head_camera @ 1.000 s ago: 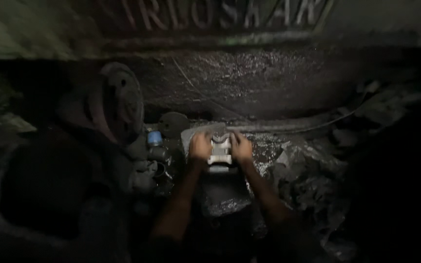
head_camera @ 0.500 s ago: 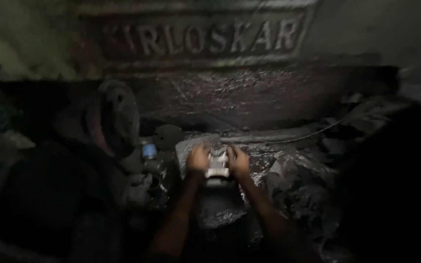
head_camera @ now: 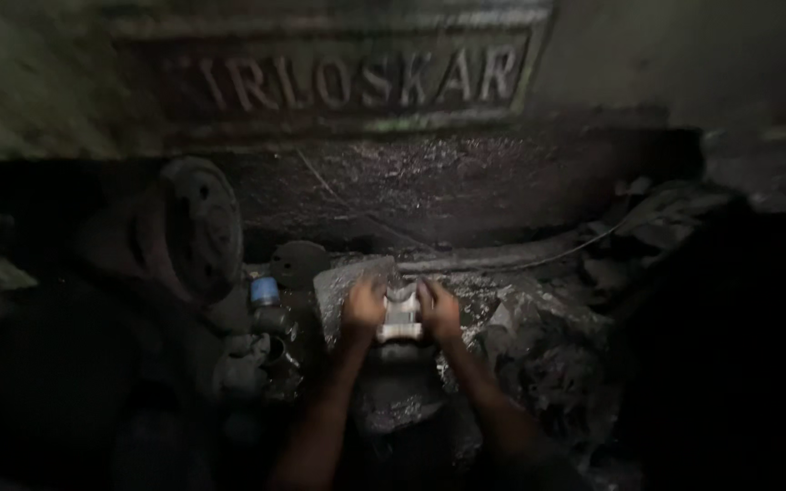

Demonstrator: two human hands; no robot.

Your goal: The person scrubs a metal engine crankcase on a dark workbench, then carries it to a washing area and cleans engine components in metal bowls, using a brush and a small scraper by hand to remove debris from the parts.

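While the scene is dim, a small pale metal block [head_camera: 401, 318], squarish with a ridged top, is gripped between the left hand [head_camera: 362, 309] and the right hand [head_camera: 439, 309], one clamped on each side. A grey slab [head_camera: 343, 277] is seen just behind the block. Farther left of the block, a blue-capped fitting [head_camera: 265, 291] and a dark round wheel [head_camera: 195, 227] are set.

View tilted up: lettered plate on machine body [head_camera: 329, 86] now sits lower in frame, more wall above it showing. Left hand [head_camera: 362, 311] and right hand [head_camera: 438, 309] appear lower too (grip on small pale metal block [head_camera: 401, 318] unchanged). Round flanged wheel [head_camera: 195, 227] shifted down likewise. Blur heavier along top edge.
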